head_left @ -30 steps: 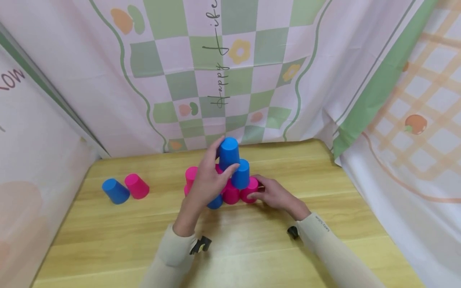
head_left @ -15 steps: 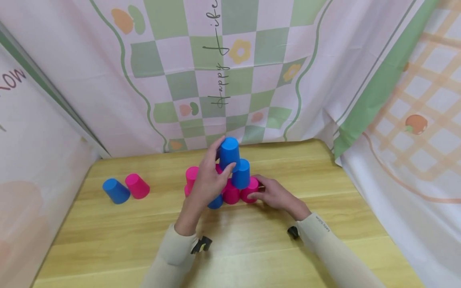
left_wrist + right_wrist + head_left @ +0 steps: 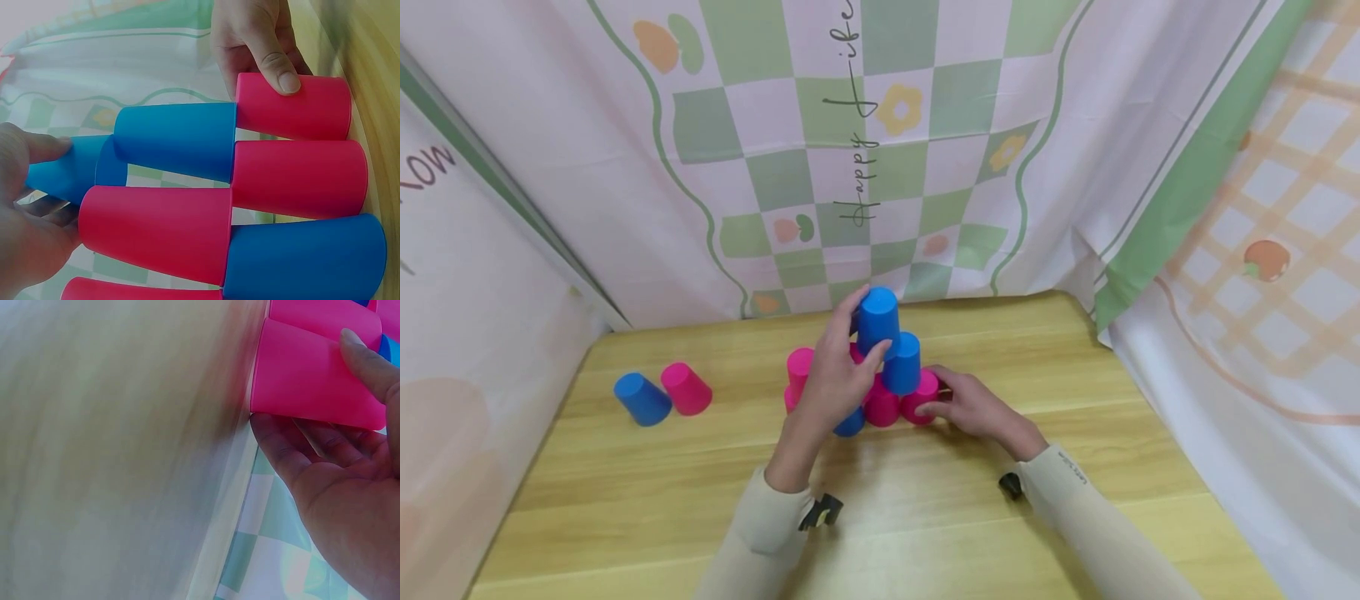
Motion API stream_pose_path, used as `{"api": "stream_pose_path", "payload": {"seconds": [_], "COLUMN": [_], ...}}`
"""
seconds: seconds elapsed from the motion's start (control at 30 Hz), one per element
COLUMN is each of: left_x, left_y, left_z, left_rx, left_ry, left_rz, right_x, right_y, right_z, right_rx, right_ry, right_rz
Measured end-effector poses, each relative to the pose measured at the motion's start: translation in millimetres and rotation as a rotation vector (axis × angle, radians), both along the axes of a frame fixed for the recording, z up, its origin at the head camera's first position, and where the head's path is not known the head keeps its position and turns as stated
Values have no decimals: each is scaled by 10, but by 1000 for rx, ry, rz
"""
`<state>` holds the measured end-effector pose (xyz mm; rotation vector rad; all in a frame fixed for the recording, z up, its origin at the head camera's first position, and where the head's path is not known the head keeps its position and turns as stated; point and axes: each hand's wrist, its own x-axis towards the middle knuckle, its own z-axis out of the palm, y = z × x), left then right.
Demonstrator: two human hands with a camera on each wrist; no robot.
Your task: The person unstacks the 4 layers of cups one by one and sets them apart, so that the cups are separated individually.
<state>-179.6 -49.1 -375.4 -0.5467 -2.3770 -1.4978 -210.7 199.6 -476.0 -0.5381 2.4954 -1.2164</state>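
My left hand [image 3: 838, 367] grips an upside-down blue cup [image 3: 878, 321] between thumb and fingers, at the top of a stack of cups. In the left wrist view, that cup's rim is at the bases of a second-row blue cup [image 3: 175, 140] and pink cup [image 3: 156, 231]; whether its weight rests on them I cannot tell. My right hand [image 3: 977, 406] holds the rightmost bottom-row pink cup [image 3: 920, 397], thumb on the near side, fingers round the outer side. Beside it in that row are another pink cup [image 3: 300, 178] and a blue cup [image 3: 306, 259]. My left hand hides part of the stack from the head view.
Apart from the stack, a blue cup [image 3: 642, 400] and a pink cup [image 3: 687, 389] stand upside down at the left of the wooden table [image 3: 910, 517]. A patterned curtain [image 3: 880, 167] hangs behind the table, with more cloth at both sides.
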Motion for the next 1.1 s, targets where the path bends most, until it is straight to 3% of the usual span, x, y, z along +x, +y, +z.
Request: {"api": "stream_pose_path", "payload": {"seconds": [0.33,0.67,1.1], "left_x": [8,76,176], "left_y": [0,-54,-301], "left_z": [-12,51,178], "left_rx": [24,76,80], "left_ry": [26,60,146], "left_rz": [-9,-10,95], "right_x": [7,10,14], "right_y": [1,-5,-1], "right_z": [-1,2,-22], "right_rx": [-6,-3,-22], "right_ry": [-14,-6,17], "right_rz": [-5,-7,-2]}}
